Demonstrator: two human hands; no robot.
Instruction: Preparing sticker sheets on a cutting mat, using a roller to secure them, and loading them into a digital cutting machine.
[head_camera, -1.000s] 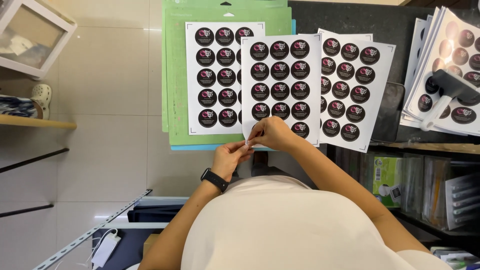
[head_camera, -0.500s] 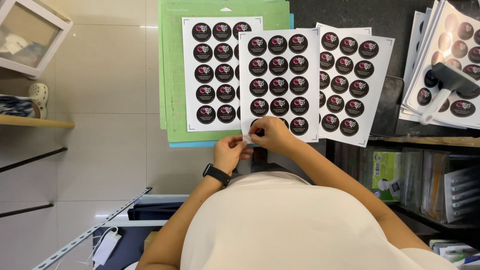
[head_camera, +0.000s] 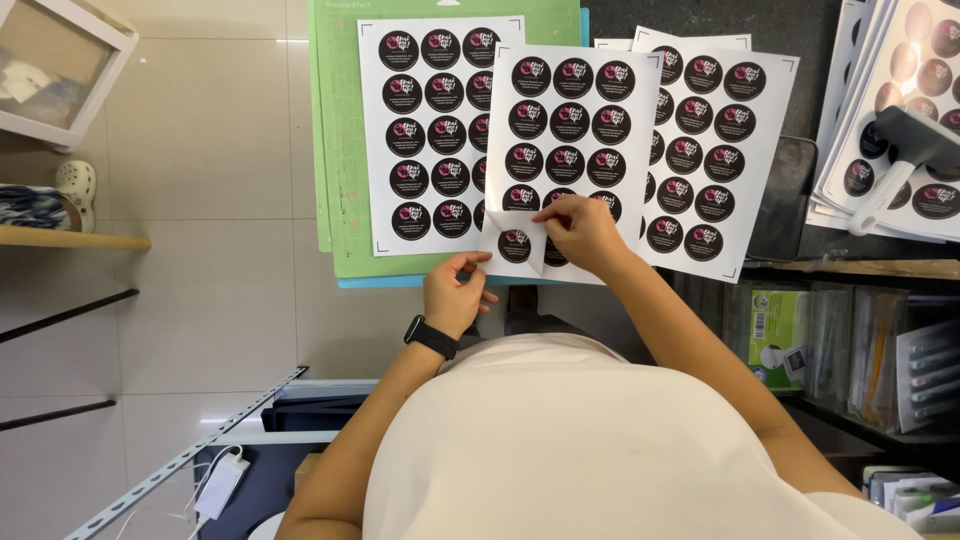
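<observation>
The white sheet of round black stickers (head_camera: 572, 130) is lying in the middle over a green cutting mat (head_camera: 340, 150), its near corner lifting. The right hand (head_camera: 582, 232) is pinching that peeled corner, apparently to separate the layers, while the left hand (head_camera: 455, 295) is hovering just beside it, fingers loosely curled and holding nothing.

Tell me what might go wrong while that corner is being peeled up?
The right hand pinches the lifted corner of the middle white sheet of round black stickers; pulled fast, the thin backing could tear or crease. The left hand hovers just off it, so the sheet might slide across its neighbours.
</observation>
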